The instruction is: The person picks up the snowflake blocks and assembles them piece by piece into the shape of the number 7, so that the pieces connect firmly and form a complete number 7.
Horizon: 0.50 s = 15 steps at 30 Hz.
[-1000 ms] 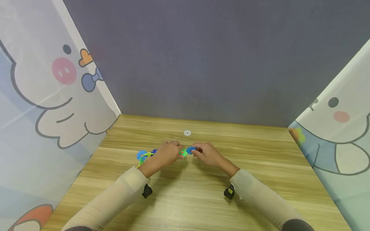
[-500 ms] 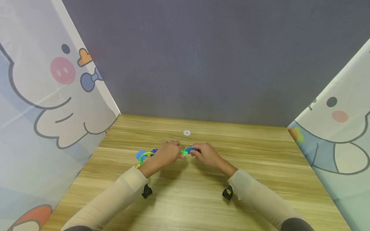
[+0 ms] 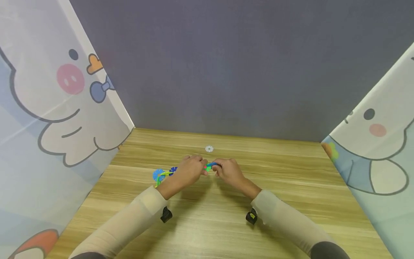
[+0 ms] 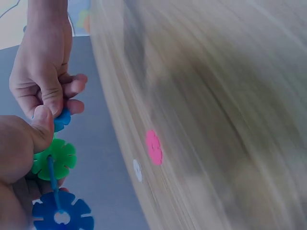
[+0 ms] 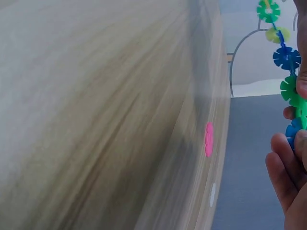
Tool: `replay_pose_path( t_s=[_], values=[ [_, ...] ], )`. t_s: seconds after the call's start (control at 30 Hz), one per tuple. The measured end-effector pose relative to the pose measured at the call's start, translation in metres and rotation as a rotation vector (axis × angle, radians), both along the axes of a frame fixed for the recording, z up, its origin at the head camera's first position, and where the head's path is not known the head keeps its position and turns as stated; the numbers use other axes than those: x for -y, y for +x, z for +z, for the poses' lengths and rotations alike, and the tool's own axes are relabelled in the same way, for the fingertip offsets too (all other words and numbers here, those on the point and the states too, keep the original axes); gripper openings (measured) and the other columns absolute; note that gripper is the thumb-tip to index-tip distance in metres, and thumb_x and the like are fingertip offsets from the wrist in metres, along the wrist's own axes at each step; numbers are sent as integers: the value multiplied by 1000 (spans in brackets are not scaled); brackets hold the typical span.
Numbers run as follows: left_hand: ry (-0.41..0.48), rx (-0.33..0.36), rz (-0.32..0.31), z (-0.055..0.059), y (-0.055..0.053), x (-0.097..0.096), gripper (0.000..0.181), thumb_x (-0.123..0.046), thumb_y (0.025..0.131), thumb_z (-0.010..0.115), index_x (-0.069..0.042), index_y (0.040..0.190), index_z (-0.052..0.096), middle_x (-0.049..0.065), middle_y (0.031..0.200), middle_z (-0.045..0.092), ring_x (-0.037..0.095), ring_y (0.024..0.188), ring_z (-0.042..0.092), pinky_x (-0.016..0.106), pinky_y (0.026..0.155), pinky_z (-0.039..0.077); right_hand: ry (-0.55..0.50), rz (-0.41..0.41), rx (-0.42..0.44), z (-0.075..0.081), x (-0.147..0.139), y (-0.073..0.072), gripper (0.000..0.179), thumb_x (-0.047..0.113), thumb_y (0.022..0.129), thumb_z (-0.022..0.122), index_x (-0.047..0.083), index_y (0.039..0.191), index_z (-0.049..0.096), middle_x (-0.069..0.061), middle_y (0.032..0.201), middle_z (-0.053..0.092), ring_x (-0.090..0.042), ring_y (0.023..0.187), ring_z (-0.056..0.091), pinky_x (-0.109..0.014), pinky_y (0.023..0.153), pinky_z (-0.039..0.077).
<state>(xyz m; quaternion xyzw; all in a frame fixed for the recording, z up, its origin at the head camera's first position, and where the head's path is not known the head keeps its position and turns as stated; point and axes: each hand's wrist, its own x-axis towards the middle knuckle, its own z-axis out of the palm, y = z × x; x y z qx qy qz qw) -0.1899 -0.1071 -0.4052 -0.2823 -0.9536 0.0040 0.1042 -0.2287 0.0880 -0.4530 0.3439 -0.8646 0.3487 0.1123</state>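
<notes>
Interlocking plastic snowflake discs are joined in a chain that my left hand (image 3: 191, 171) holds, its thumb and fingers pinching a green disc (image 4: 64, 158). From that hand the chain runs left past a dark blue disc (image 3: 173, 169) to a light blue disc (image 3: 158, 175), with yellow and green discs between. Close beside it, my right hand (image 3: 231, 172) pinches a blue disc (image 4: 61, 120) by thumb and fingertips. This disc meets the green end of the chain; whether their slots are engaged is hidden by the fingers.
A white snowflake disc (image 3: 209, 148) lies flat on the wooden table (image 3: 278, 162), toward the back. Both wrist views show a pink disc (image 4: 154, 147) on the table nearby. A grey panel (image 3: 226, 72) rises behind, and printed cloth stands at both sides.
My right hand has shifted slightly left toward my left hand. The blue disc in it has turned from showing its face to nearly edge-on. My left hand has hardly moved.
</notes>
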Motion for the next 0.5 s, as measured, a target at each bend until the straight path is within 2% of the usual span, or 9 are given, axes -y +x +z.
replay_pose_path(
  t_s=[0.13, 0.3, 0.4, 0.5],
  values=[
    [8, 12, -10, -1, 1, 2, 44, -38, 89, 73, -8, 121, 74, 2, 94, 69, 15, 78, 62, 29, 61, 42, 12, 31, 28, 0, -1, -1, 11, 14, 95, 70, 5, 92, 75, -8, 76, 76, -9, 56, 69, -10, 53, 51],
    [8, 55, -6, -2, 1, 6, 45, -37, 93, 70, -9, 129, 70, 3, 101, 70, 16, 86, 66, 32, 68, 50, 33, 103, 166, 4, -6, -5, 12, 14, 99, 66, 6, 100, 75, -12, 84, 75, -19, 64, 72, -15, 54, 53],
    [10, 71, -9, -3, 1, 8, 44, -35, 94, 71, -10, 130, 70, 4, 105, 71, 19, 92, 68, 35, 72, 54, 111, 145, 226, 7, -7, -8, 15, 18, 102, 63, 7, 104, 74, -12, 85, 75, -23, 68, 72, -17, 54, 51],
    [13, 76, -14, -4, 1, 10, 43, -34, 94, 72, -11, 130, 70, 6, 109, 72, 22, 99, 70, 39, 77, 57, 185, 188, 264, 10, -7, -11, 16, 20, 103, 63, 8, 106, 73, -10, 84, 75, -18, 66, 67, -18, 54, 46]
  ],
)
